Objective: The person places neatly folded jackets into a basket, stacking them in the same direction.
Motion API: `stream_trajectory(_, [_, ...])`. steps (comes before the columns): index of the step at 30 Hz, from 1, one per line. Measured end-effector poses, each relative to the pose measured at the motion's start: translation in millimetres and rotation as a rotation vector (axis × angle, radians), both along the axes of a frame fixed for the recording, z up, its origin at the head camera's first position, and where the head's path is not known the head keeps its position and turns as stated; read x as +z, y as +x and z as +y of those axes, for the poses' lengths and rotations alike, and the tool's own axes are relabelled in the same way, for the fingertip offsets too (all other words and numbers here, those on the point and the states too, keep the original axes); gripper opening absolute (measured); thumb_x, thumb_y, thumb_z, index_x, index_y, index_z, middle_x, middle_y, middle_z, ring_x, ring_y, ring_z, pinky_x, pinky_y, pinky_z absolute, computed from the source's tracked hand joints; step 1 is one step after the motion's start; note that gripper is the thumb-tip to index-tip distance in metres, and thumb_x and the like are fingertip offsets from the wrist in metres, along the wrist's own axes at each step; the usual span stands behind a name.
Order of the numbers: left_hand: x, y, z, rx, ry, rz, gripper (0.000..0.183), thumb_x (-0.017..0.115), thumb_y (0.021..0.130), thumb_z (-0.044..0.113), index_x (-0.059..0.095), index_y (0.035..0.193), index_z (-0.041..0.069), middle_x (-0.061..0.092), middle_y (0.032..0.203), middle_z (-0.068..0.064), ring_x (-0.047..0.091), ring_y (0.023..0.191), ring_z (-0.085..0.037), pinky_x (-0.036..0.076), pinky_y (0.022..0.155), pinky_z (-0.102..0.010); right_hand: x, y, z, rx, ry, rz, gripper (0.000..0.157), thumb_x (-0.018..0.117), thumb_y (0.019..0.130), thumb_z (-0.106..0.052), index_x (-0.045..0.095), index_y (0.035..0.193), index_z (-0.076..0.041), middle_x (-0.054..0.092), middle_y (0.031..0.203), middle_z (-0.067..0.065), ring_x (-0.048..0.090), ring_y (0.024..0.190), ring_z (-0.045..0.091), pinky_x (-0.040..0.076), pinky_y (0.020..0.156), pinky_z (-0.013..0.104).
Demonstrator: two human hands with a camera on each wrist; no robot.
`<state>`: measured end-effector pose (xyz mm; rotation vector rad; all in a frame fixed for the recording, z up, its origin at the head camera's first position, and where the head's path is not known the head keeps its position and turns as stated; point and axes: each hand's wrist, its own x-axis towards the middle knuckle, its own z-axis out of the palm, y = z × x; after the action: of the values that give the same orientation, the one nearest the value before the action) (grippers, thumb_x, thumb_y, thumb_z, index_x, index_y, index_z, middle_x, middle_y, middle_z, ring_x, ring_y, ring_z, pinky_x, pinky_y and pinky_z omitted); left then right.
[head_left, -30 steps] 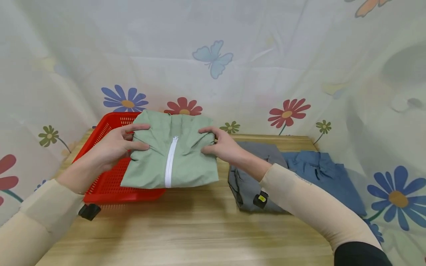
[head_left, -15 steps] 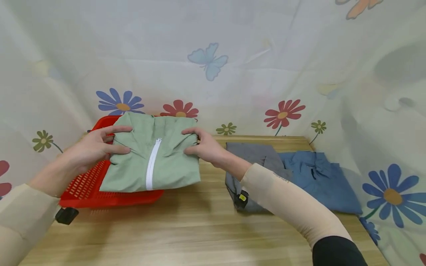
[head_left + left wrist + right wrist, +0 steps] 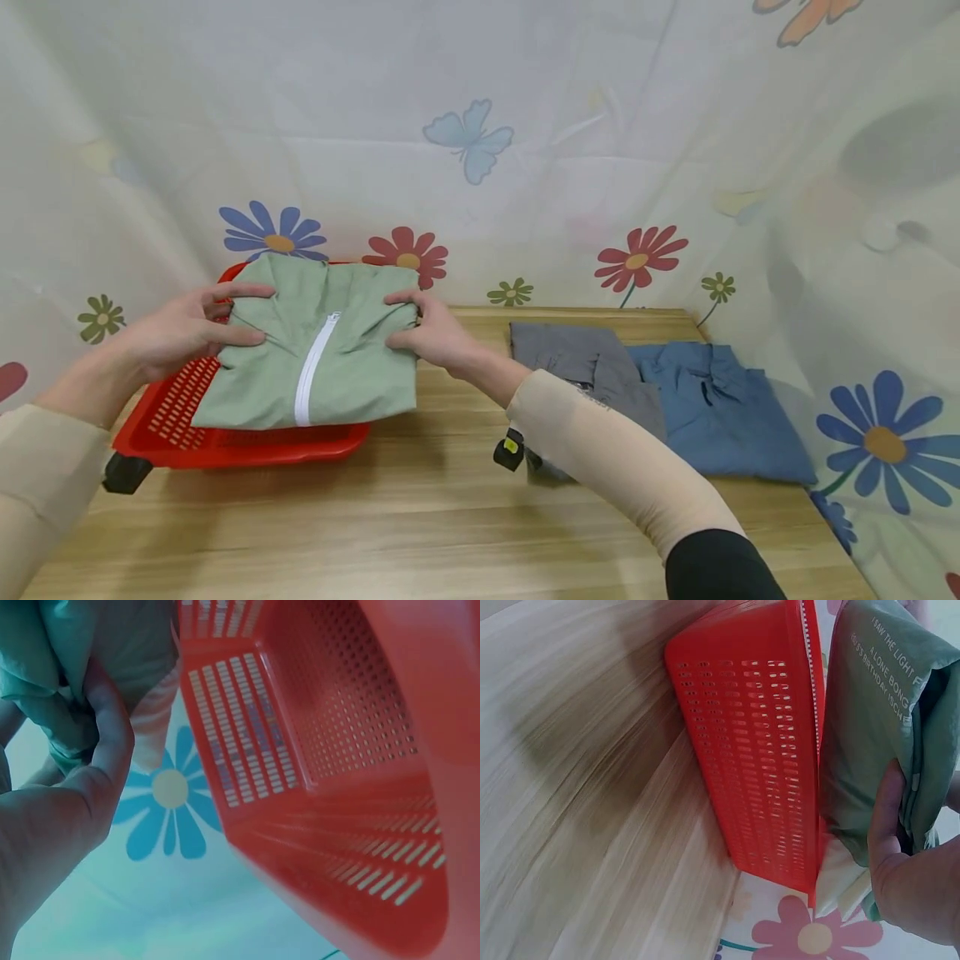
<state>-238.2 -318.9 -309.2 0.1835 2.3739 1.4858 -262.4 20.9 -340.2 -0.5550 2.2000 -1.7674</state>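
A folded pale green jacket point(image 3: 360, 367) with a white zip down its front is held over the red plastic basket point(image 3: 262, 446) at the left. My left hand point(image 3: 187, 329) grips its left edge, thumb on top. At the opposite edge, my right hand point(image 3: 431, 333) pinches the fabric the same way. White lettering shows on the jacket point(image 3: 877, 712) in the right wrist view, where it hangs above the basket rim. The left wrist view looks down into the basket point(image 3: 330, 720), whose slotted walls and floor show bare beside the left hand point(image 3: 82, 772).
A folded grey garment point(image 3: 570, 350) lies on the wooden table point(image 3: 450, 517) at the right, partly behind the right forearm. Beside it lies a folded blue garment point(image 3: 727, 417). A flower-printed cloth point(image 3: 540, 233) hangs behind and along the sides.
Both hands have carried the green jacket leftward, further over the red basket. In the head view, the basket and background have also shifted somewhat to the left.
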Motion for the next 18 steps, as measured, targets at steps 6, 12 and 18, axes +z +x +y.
stream_trajectory(6, [-5.4,-3.8,-12.7,-0.009,-0.017,0.006,0.075,0.074,0.096,0.015,0.031,0.158,0.014,0.056,0.128,-0.006,0.065,0.1,-0.021,0.06,0.08,-0.038,-3.1,-1.8,-11.7,-0.003,-0.01,0.004,0.054,0.071,0.088,0.002,0.057,0.139,-0.008,0.053,0.132,0.009,0.058,0.107,0.02,0.056,0.085,0.03])
stream_trajectory(12, [-10.8,-7.1,-26.2,0.003,-0.013,-0.005,0.073,0.073,0.097,0.013,0.033,0.157,0.016,0.058,0.128,-0.004,0.067,0.101,-0.022,0.06,0.082,-0.042,-7.2,-2.2,-23.1,-0.009,-0.016,0.026,0.053,0.071,0.088,0.002,0.058,0.139,-0.007,0.052,0.133,0.006,0.055,0.109,0.018,0.055,0.086,0.029])
stream_trajectory(18, [-15.9,-7.1,-35.2,0.009,-0.049,-0.004,0.074,0.075,0.096,0.017,0.034,0.157,0.018,0.046,0.14,-0.016,0.064,0.101,-0.023,0.06,0.081,-0.041,-15.2,-3.7,-35.1,-0.015,-0.027,0.039,0.052,0.071,0.088,0.005,0.058,0.138,-0.004,0.052,0.131,0.006,0.055,0.107,0.016,0.055,0.083,0.025])
